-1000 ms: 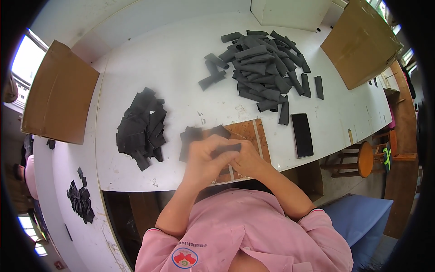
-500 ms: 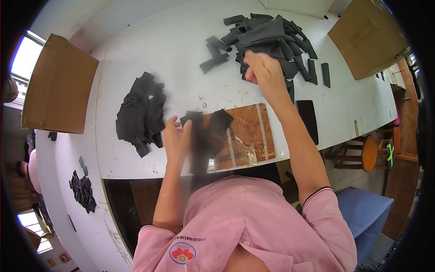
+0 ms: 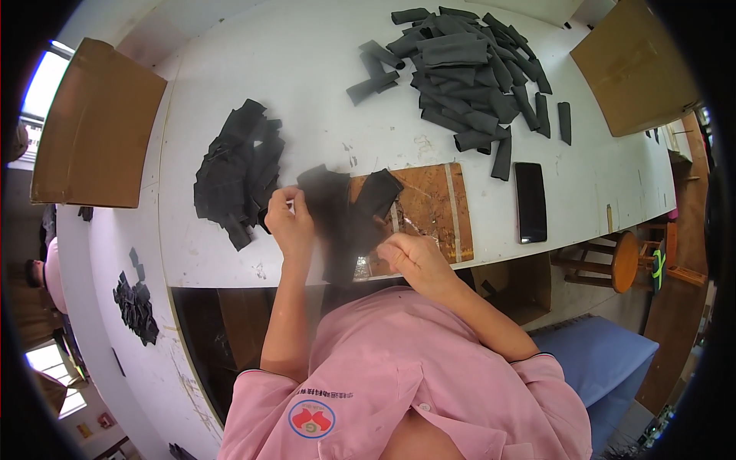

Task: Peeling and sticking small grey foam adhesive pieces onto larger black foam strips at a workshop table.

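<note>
Several black fabric pieces [image 3: 333, 203] lie at the left end of a brown board [image 3: 429, 201] with pale strips, in front of my body; their lower part is blurred. At their left edge is my left hand [image 3: 291, 226], its fingers curled in a pinch; whether fabric is between the fingertips is hidden. My right hand [image 3: 415, 261] is closed beside their lower right side, over the board's near edge, and what it holds, if anything, cannot be made out. Left of my left hand lies a heap of flat black fabric pieces [image 3: 239, 172].
A large pile of dark fabric tubes [image 3: 464, 77] covers the table's [image 3: 322, 92] far right. A black phone [image 3: 530, 203] lies right of the board. Cardboard boxes stand at left [image 3: 100, 126] and right [image 3: 636, 69]. A wooden stool [image 3: 622, 262] is beyond the right edge.
My right hand has come back from the tube pile toward me, down to the board beside the black fabric. My left hand stays near the fabric, its fingers now more curled.
</note>
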A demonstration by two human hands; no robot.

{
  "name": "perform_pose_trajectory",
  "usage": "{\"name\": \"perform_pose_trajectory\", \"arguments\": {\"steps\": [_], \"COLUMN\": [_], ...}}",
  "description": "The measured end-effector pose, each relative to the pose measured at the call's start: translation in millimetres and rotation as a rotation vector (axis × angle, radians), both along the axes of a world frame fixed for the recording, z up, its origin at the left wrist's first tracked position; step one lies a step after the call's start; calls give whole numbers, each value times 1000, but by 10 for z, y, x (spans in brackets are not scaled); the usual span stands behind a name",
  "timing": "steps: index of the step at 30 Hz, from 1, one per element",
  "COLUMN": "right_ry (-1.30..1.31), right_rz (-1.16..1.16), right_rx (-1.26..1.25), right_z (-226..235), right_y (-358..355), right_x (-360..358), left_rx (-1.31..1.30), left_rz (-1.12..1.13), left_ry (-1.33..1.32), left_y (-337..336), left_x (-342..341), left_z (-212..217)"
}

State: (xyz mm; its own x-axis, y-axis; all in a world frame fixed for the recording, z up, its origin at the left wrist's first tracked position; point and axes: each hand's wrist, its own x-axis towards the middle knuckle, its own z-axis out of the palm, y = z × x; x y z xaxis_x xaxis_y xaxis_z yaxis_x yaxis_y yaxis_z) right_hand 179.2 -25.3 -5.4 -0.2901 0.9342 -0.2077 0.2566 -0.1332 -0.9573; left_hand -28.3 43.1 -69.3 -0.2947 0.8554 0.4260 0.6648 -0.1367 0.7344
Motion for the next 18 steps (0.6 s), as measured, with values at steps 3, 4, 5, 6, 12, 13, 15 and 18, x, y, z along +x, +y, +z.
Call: {"name": "perform_pose_trajectory", "arguments": {"steps": [3, 4, 5, 6, 12, 13, 15, 18], "right_ry": [-128, -125, -125, -126, 695, 750, 798, 679], "right_rz": [41, 47, -11, -70, 6, -79, -168, -284], "right_rx": [198, 193, 225, 258, -188, -186, -187, -326], "right_z": [-35, 2, 80, 148, 334, 377, 386, 335], "right_y": [-54, -70, -77, -84, -193, -229, -317, -439], "right_x": [-70, -106, -147, -172, -273, -282, -260, -170], "left_rx": [-39, -138, -192, -307, -380, -382, -408, -532], "left_rz": [-50, -104, -240, -374, -559, -563, -599, -682], "left_ry": [-161, -310, -412, -542, -273, -256, -298, -583], "left_y": [-174, -247, -302, -359, -584, -603, -620, -670], "left_x": [87, 102, 122, 112, 419, 469, 539, 609], "left_z": [470, 643, 818, 951, 1166, 1163, 1190, 1159]}}
